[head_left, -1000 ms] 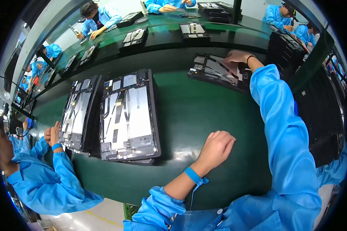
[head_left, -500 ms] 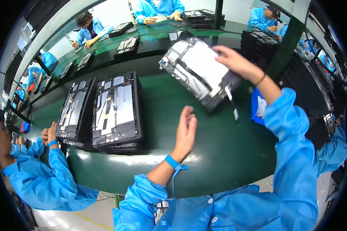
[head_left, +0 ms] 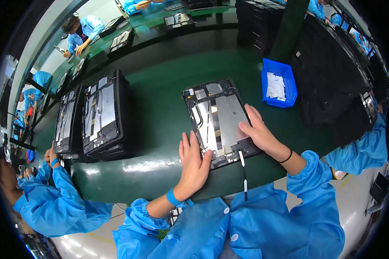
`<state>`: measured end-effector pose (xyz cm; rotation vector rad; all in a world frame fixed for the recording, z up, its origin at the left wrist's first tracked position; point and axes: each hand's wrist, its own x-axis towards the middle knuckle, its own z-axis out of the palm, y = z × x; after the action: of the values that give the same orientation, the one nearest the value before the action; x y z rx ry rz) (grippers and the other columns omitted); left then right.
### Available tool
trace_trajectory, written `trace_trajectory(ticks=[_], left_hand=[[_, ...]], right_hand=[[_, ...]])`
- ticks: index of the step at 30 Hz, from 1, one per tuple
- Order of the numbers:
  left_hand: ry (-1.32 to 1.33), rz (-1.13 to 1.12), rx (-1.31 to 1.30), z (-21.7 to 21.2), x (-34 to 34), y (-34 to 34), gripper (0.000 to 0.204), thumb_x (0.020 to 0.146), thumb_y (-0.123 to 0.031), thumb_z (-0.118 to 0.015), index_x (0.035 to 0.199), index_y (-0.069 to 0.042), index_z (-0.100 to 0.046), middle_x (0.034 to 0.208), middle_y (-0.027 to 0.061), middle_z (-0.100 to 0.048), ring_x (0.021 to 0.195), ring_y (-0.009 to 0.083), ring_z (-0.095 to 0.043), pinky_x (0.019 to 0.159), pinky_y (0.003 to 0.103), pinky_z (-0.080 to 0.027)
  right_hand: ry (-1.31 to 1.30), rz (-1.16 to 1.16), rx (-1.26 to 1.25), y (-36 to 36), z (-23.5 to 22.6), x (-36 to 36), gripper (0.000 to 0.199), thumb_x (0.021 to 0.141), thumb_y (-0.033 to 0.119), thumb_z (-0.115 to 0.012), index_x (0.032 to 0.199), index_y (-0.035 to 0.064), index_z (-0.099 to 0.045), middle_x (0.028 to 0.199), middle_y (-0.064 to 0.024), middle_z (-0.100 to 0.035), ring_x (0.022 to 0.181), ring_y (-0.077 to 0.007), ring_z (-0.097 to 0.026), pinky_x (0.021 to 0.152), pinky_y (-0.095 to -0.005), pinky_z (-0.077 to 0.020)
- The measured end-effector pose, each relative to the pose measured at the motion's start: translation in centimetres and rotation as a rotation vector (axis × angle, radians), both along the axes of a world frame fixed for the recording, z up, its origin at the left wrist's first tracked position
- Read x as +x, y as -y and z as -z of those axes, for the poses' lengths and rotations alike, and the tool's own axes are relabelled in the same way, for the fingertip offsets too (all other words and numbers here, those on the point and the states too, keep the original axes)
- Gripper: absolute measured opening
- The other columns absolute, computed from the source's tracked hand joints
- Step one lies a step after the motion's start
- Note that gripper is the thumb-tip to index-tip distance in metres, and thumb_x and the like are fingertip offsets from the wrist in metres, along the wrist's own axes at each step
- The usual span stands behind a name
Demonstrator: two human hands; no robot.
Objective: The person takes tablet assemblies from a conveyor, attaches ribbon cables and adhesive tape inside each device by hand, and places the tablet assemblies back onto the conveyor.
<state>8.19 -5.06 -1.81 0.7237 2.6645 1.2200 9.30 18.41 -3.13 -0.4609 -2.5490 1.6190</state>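
A flat black panel with a silver metal back (head_left: pixel 218 118) lies on the green table (head_left: pixel 160 99) right in front of me. My left hand (head_left: pixel 193 162) rests flat, fingers apart, at the panel's near left corner. My right hand (head_left: pixel 257 131) lies open on its near right edge, fingers spread over the metal. A thin black and white cable (head_left: pixel 243 172) hangs from the panel's near edge over the table rim. Neither hand grips anything.
Two stacks of similar panels (head_left: pixel 103 114) stand to the left. A blue bin (head_left: pixel 278 84) with white pieces sits at the right, dark racks (head_left: pixel 341 77) beyond it. A neighbouring person's hands (head_left: pixel 52 155) are at the far left; others work further back.
The panel, held up in my right hand half a second ago, now lies flat on the table before me. Both hands have come down onto its near edge.
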Motion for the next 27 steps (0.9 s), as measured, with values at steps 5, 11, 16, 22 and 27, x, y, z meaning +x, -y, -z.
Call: trace_trajectory(ticks=[5, 11, 16, 22, 27], left_hand=[[-0.297, 0.028, -0.063, -0.9, -3.8, -1.6, 0.056, 0.088, -0.027, -0.062, 0.133, -0.001, -0.044, 0.148, 0.0279, -0.027, 0.14, 0.0459, -0.014, 0.113, 0.052, -0.008], [-0.642, 0.15, 0.133, -1.4, -5.2, -2.5, 0.015, 0.07, -0.01, -0.073, 0.083, -0.017, -0.07, 0.106, 0.0021, -0.063, 0.119, 0.0294, -0.05, 0.108, 0.049, -0.024], [-1.103, 0.435, 0.012, -2.0, -4.3, -0.7, 0.019, 0.065, -0.019, -0.075, 0.082, -0.026, -0.07, 0.084, -0.0073, -0.059, 0.087, 0.0126, -0.054, 0.092, 0.039, -0.036], [-1.12, 0.475, -0.043, -1.8, -3.8, -0.2, 0.012, 0.074, -0.019, -0.069, 0.085, -0.022, -0.07, 0.087, -0.0075, -0.061, 0.087, 0.0092, -0.055, 0.092, 0.031, -0.038], [-1.062, 0.521, -0.07, -2.0, -3.8, -0.2, 0.015, 0.074, -0.021, -0.069, 0.088, -0.026, -0.072, 0.087, -0.0092, -0.065, 0.087, 0.009, -0.057, 0.093, 0.034, -0.033]], right_hand=[[-0.37, -0.134, 0.311, 0.5, -2.3, -0.8, 0.051, 0.086, 0.019, -0.059, 0.134, 0.0058, -0.046, 0.15, -0.0193, -0.028, 0.142, -0.0351, -0.017, 0.112, -0.0462, -0.0132], [-0.488, -0.27, 0.36, 1.3, -3.8, -1.5, 0.027, 0.083, 0.014, -0.063, 0.109, 0.0099, -0.064, 0.131, -0.0113, -0.052, 0.131, -0.0296, -0.037, 0.11, -0.042, -0.0226], [-0.444, -0.585, 0.245, 1.8, -3.8, -0.3, 0.018, 0.081, 0.026, -0.069, 0.092, 0.012, -0.068, 0.093, -0.0026, -0.066, 0.102, -0.019, -0.057, 0.099, -0.0376, -0.0306], [-0.419, -0.679, 0.276, 1.8, -4.2, -0.4, 0.014, 0.08, 0.025, -0.069, 0.086, 0.0126, -0.067, 0.093, -0.0017, -0.065, 0.097, -0.0187, -0.058, 0.096, -0.0375, -0.0319], [-0.632, -0.544, 0.466, 2.1, -4.0, -0.4, 0.011, 0.08, 0.02, -0.068, 0.083, 0.011, -0.064, 0.076, -0.002, -0.061, 0.087, -0.0192, -0.059, 0.088, -0.038, -0.0361]])
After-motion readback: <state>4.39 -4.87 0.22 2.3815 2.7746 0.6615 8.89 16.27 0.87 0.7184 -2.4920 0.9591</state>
